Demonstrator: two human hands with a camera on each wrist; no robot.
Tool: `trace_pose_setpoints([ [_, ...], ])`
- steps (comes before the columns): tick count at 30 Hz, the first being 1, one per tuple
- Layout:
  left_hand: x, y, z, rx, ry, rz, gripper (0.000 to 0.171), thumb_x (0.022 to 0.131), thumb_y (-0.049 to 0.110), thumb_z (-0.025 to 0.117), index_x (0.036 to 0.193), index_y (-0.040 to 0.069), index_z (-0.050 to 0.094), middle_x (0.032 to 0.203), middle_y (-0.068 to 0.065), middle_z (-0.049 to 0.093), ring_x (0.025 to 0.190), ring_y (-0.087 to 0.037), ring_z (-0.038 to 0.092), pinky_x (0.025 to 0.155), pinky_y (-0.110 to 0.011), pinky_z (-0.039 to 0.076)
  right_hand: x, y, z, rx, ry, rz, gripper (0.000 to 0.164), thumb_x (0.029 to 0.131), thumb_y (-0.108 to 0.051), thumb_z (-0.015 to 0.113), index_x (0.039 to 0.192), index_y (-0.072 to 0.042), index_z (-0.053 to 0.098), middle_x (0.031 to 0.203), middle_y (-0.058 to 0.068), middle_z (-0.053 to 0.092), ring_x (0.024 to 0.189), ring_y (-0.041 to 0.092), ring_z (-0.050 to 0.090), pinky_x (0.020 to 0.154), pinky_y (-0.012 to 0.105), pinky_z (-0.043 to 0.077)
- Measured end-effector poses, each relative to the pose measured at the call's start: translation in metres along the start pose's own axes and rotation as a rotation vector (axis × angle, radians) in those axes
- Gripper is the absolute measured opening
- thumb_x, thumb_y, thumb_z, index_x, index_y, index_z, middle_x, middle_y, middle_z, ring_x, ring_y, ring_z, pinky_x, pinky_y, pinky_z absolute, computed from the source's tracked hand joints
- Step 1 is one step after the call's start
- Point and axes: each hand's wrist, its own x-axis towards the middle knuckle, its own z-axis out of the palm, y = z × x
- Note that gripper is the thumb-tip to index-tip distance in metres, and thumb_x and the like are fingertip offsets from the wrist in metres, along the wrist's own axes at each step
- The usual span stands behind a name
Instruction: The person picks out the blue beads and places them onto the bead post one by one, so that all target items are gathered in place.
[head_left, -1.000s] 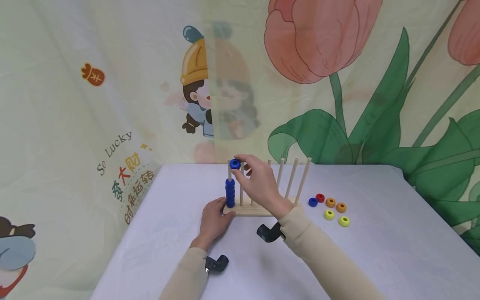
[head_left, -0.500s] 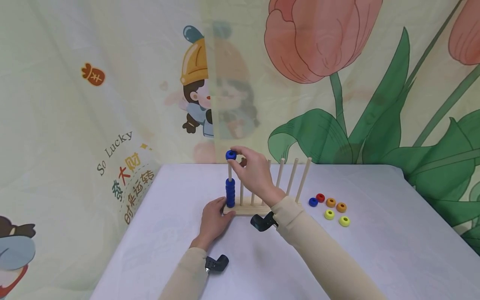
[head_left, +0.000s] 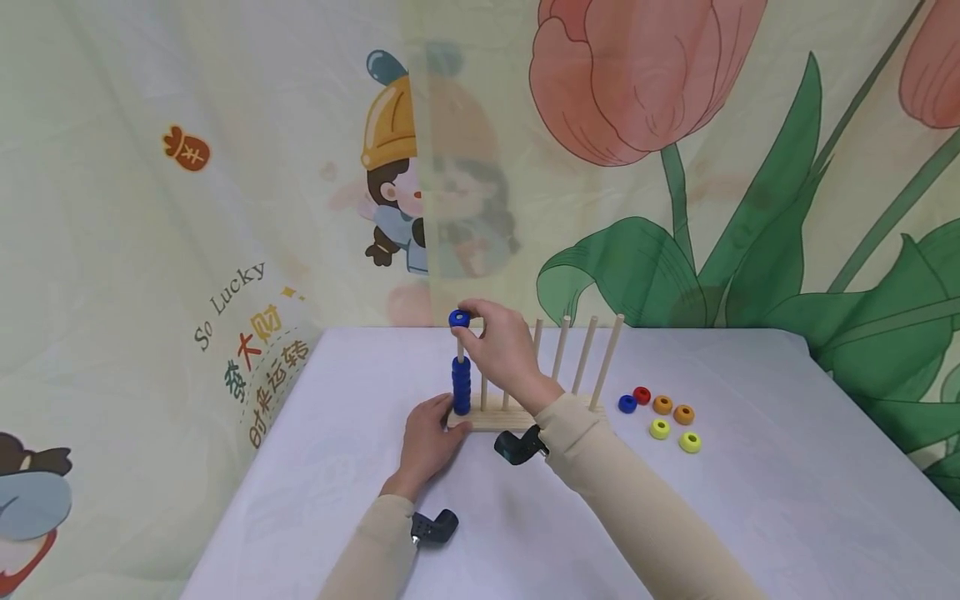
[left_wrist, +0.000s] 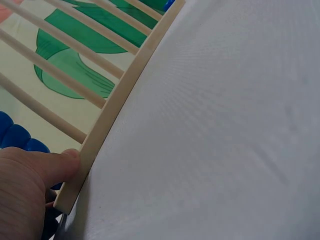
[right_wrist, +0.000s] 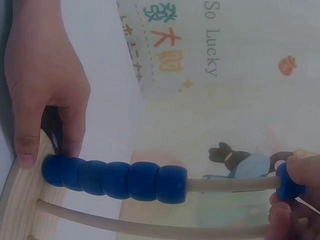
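Observation:
At the tip of the leftmost peg, my right hand (head_left: pixel 504 346) pinches a blue bead (head_left: pixel 456 320) between thumb and fingers. The right wrist view has this bead (right_wrist: pixel 286 182) right at the peg's end. Lower on the same peg, a column of several blue beads (head_left: pixel 461 387) reaches down to the wooden base (head_left: pixel 498 422) of the bead rack. My left hand (head_left: pixel 429 442) grips the base's left end. Its thumb (left_wrist: pixel 65 162) lies along the front of the base, while its other fingers are mostly hidden behind.
Bare wooden pegs (head_left: pixel 583 354) stand to the right on the same base. On the white table (head_left: pixel 750 500), right of the rack, lie loose beads: one blue (head_left: pixel 627 404), one red (head_left: pixel 642 396), two orange (head_left: pixel 684 414) and two yellow (head_left: pixel 690 442). A printed curtain hangs behind.
My right hand has carried the blue bead left and up to the leftmost peg's top, then down slightly, turning the bead flatter. My left hand stays on the base.

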Motion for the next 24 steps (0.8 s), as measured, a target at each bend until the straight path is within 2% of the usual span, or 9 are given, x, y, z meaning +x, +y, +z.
trace_pose_setpoints([
  [4,0.000,0.001,0.000,0.008,0.006,0.012,0.054,0.084,0.026,0.077,0.128,-0.002,0.061,0.127,-0.016,0.063,0.120,-0.034,0.055,0.105,-0.050,0.040,-0.001,0.001,0.000,-0.023,0.001,0.004,0.032,0.090,-0.021,0.072,0.119,-0.010,0.068,0.109,0.001,0.071,0.058,0.009,0.054,0.050,0.024,0.044],
  [9,-0.001,0.004,-0.001,0.011,-0.003,-0.008,0.055,0.085,0.026,0.076,0.129,-0.002,0.061,0.129,-0.016,0.062,0.123,-0.035,0.053,0.107,-0.051,0.039,-0.001,0.001,0.000,-0.039,-0.009,0.004,0.032,0.089,-0.021,0.072,0.118,-0.008,0.069,0.110,0.002,0.070,0.060,0.009,0.056,0.052,0.024,0.046],
  [15,-0.001,0.004,-0.002,0.004,-0.004,-0.015,0.056,0.085,0.027,0.076,0.130,-0.002,0.060,0.130,-0.016,0.061,0.124,-0.035,0.053,0.107,-0.051,0.038,-0.003,0.002,0.001,-0.011,0.002,0.004,0.035,0.089,-0.020,0.072,0.121,-0.007,0.067,0.113,0.003,0.070,0.064,0.008,0.059,0.054,0.024,0.049],
  [17,-0.001,0.003,-0.002,0.006,0.000,-0.010,0.055,0.085,0.027,0.076,0.130,-0.002,0.060,0.130,-0.016,0.062,0.123,-0.034,0.053,0.107,-0.050,0.039,-0.005,0.004,0.000,0.016,0.032,-0.025,0.033,0.090,-0.020,0.071,0.121,-0.008,0.067,0.105,0.003,0.070,0.064,0.008,0.058,0.052,0.023,0.048],
  [21,0.000,0.002,0.000,0.013,0.008,0.006,0.055,0.085,0.026,0.076,0.129,-0.002,0.061,0.129,-0.016,0.062,0.123,-0.035,0.054,0.107,-0.051,0.039,-0.011,0.006,-0.003,0.107,0.120,-0.106,0.026,0.092,-0.015,0.068,0.117,-0.009,0.068,0.100,0.003,0.069,0.064,0.007,0.061,0.049,0.021,0.050],
  [24,0.000,0.000,0.000,0.011,0.011,0.013,0.055,0.085,0.027,0.077,0.129,-0.003,0.061,0.130,-0.016,0.062,0.123,-0.036,0.053,0.107,-0.051,0.038,-0.019,0.008,-0.006,0.166,0.162,-0.137,0.023,0.092,-0.012,0.067,0.114,-0.008,0.069,0.106,0.004,0.070,0.066,0.008,0.064,0.053,0.022,0.053],
])
